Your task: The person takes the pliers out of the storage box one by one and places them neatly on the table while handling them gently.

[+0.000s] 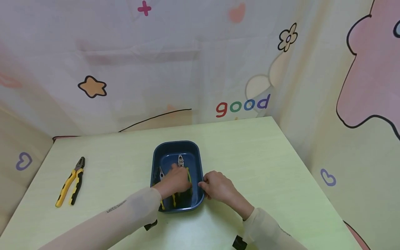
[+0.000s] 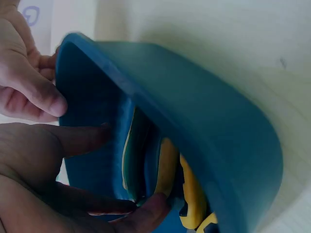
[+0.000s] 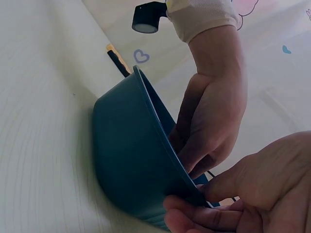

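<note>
A dark blue rectangular tub point(image 1: 176, 147) stands on the table with several pliers lying in it. My left hand point(image 1: 175, 180) reaches down inside, its fingertips touching the handles of pliers with silver jaws point(image 1: 181, 159). The left wrist view shows the thumb apart from the fingers, near green and yellow handles point(image 2: 166, 165). Black-and-yellow handles point(image 2: 193, 199) lie beside them. At the tub's right side, my right hand point(image 1: 219, 186) pinches the rim, thumb at the inner side and fingers outside. The left hand hides part of the pliers.
Black-and-yellow combination pliers point(image 1: 78, 168) lie on the pale table point(image 1: 262, 156) left of the tub, handles toward the near edge. Printed cloth point(image 1: 175, 76) hangs behind the table and at both sides.
</note>
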